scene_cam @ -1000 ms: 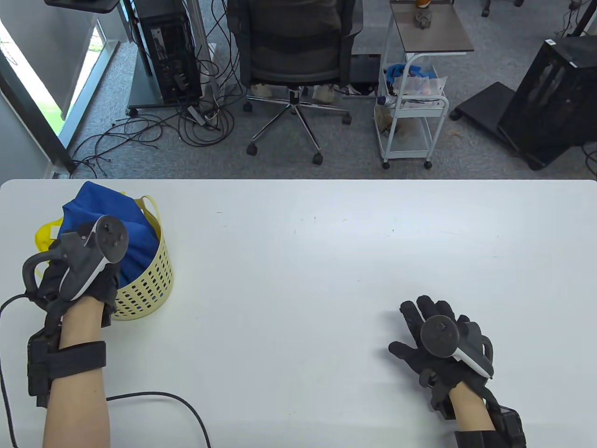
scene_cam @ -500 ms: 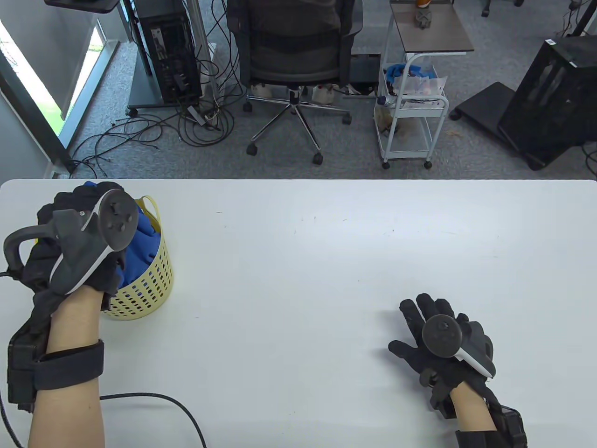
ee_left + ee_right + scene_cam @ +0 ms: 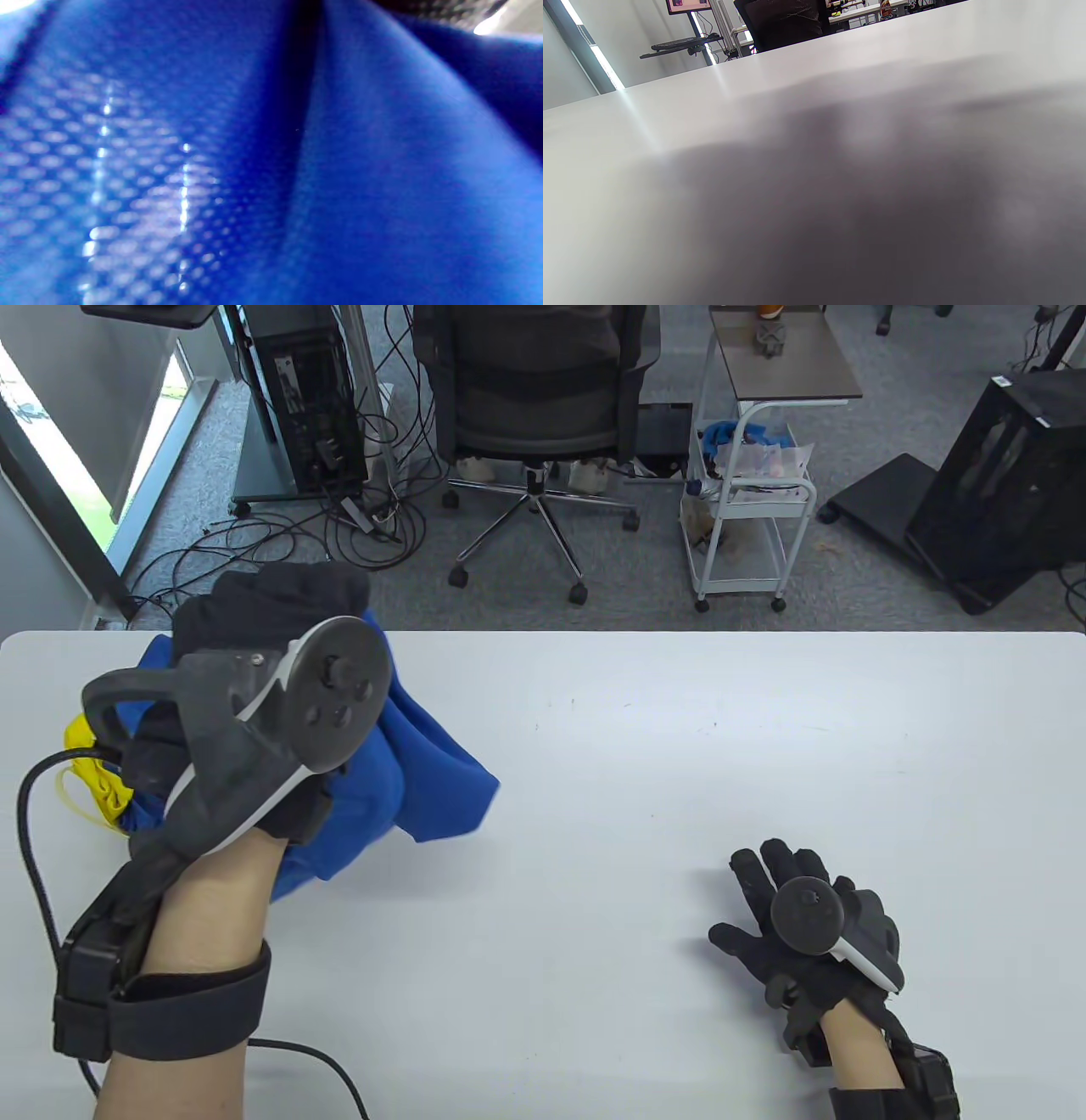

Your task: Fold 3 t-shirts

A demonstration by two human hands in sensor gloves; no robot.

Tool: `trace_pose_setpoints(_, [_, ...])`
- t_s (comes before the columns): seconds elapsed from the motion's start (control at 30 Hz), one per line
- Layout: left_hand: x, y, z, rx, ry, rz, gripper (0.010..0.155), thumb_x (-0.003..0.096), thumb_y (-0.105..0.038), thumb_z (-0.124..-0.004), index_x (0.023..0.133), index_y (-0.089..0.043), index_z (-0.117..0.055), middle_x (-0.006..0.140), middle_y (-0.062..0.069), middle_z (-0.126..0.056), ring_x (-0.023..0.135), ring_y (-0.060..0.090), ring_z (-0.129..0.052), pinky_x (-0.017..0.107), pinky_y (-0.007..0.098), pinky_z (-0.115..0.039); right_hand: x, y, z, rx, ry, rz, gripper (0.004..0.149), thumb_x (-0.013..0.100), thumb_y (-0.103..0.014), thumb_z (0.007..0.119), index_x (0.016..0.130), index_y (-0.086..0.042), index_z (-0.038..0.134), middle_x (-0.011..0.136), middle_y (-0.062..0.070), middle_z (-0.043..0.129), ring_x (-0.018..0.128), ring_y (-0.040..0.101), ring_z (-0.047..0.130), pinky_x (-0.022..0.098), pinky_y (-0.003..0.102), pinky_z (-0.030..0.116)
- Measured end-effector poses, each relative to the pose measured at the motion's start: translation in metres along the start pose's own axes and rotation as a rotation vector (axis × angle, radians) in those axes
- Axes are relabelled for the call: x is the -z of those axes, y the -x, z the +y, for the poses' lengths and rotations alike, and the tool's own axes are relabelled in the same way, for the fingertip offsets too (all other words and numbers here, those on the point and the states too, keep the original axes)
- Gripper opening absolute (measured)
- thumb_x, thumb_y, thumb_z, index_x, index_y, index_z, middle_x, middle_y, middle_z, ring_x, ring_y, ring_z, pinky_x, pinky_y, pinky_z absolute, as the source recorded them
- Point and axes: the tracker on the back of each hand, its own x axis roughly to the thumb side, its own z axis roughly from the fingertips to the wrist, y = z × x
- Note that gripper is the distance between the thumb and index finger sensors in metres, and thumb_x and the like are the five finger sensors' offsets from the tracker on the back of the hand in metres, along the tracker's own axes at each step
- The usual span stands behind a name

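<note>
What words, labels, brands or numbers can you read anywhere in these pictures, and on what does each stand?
None can be read.
The blue t-shirt held by the left hand shows no print.
The bottle label and screen behind the table are too small.

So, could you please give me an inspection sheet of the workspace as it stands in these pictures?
Surface: white table, bare in the middle and on the right.
Job's things: blue t-shirt lifted, hanging from the left hand; yellow fabric beside it, partly hidden.
Clutter: nothing seen.
Hands: left hand raised, gripping the blue t-shirt; right hand flat on the table, fingers spread.
Cables: black cable along the near edge.
Surroundings: office chair, white cart, floor wires.
</note>
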Motion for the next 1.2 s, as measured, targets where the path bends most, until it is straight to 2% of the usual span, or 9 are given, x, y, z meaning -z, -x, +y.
trace_pose_setpoints(0.27, [-0.009,-0.091,0.013,-0.104,-0.014,-0.203,0.039,0.0415,-0.043,-0.081,0.078,-0.038,-0.071,0.068,-0.008,-0.09,0.052,0.011,-0.09,0.056,0.039,-0.082,-0.001,0.002,-0.002,0.016,0.002,0.005,0.084,0.036,-0.068,0.064,0.101,-0.038,0.022,0.114,0.007,0.01,0.104,0.05,0.013,0.068,0.08,0.015])
trace_pose_setpoints(0.37, [-0.011,-0.105,0.009,-0.075,-0.01,-0.231,0.039,0.0416,-0.044,-0.08,0.079,-0.038,-0.071,0.068,-0.008,-0.09,0.052,0.011,-0.09,0.056,0.039,-0.083,-0.002,0.004,-0.003,0.026,0.006,0.007,0.084,0.036,-0.068,0.064,0.101,-0.038,0.022,0.114,0.007,0.01,0.104,0.05,0.013,0.068,0.08,0.015])
trace_pose_setpoints(0.47, [-0.009,-0.11,-0.006,-0.058,0.053,-0.216,0.039,0.0419,-0.044,-0.08,0.079,-0.038,-0.07,0.068,-0.008,-0.089,0.052,0.011,-0.09,0.056,0.04,-0.082,-0.002,0.006,-0.004,0.04,0.008,0.012,0.084,0.036,-0.068,0.065,0.101,-0.038,0.022,0.114,0.007,0.01,0.104,0.05,0.012,0.068,0.08,0.014])
trace_pose_setpoints(0.6, [-0.009,-0.108,-0.047,-0.012,0.169,-0.191,0.039,0.0426,-0.044,-0.079,0.08,-0.038,-0.07,0.068,-0.008,-0.089,0.053,0.011,-0.09,0.056,0.04,-0.082,-0.002,0.008,-0.005,0.051,0.009,0.022,0.084,0.036,-0.068,0.065,0.101,-0.038,0.022,0.114,0.007,0.01,0.105,0.05,0.013,0.068,0.08,0.015])
trace_pose_setpoints(0.8, [-0.016,-0.098,-0.141,0.07,0.406,-0.158,0.04,0.0429,-0.044,-0.079,0.081,-0.038,-0.069,0.071,-0.008,-0.089,0.055,0.012,-0.09,0.057,0.04,-0.081,-0.002,0.012,-0.007,0.072,0.014,0.036,0.083,0.037,-0.067,0.065,0.101,-0.038,0.022,0.114,0.007,0.011,0.105,0.05,0.014,0.068,0.08,0.015])
trace_pose_setpoints(0.9, [-0.025,-0.089,-0.19,0.091,0.512,-0.145,0.04,0.0433,-0.044,-0.079,0.082,-0.039,-0.069,0.073,-0.008,-0.088,0.057,0.012,-0.09,0.058,0.041,-0.08,-0.002,0.012,-0.007,0.075,0.007,0.039,0.081,0.038,-0.065,0.066,0.101,-0.036,0.026,0.113,0.008,0.032,0.105,0.047,0.033,0.069,0.079,0.021])
trace_pose_setpoints(0.97, [-0.032,-0.081,-0.221,0.112,0.572,-0.14,0.041,0.0433,-0.044,-0.078,0.082,-0.039,-0.068,0.073,-0.008,-0.088,0.057,0.013,-0.09,0.059,0.043,-0.08,-0.003,0.011,-0.008,0.076,0.021,0.032,0.08,0.038,-0.064,0.067,0.102,-0.034,0.029,0.112,0.008,0.039,0.103,0.046,0.04,0.07,0.078,0.027])
trace_pose_setpoints(1.1, [-0.044,-0.057,-0.275,0.124,0.663,-0.096,0.041,0.0432,-0.045,-0.078,0.082,-0.039,-0.068,0.074,-0.009,-0.088,0.058,0.013,-0.091,0.059,0.043,-0.08,-0.004,0.005,-0.012,0.064,0.057,0.001,0.079,0.038,-0.063,0.068,0.102,-0.033,0.033,0.11,0.007,0.044,0.1,0.043,0.048,0.071,0.075,0.035])
trace_pose_setpoints(1.2, [-0.05,-0.039,-0.301,0.11,0.709,-0.049,0.041,0.0432,-0.045,-0.078,0.083,-0.039,-0.068,0.074,-0.008,-0.088,0.059,0.013,-0.091,0.059,0.043,-0.08,-0.005,-0.002,-0.012,0.036,0.065,-0.028,0.079,0.038,-0.063,0.069,0.102,-0.032,0.035,0.108,0.007,0.048,0.098,0.042,0.053,0.071,0.072,0.04])
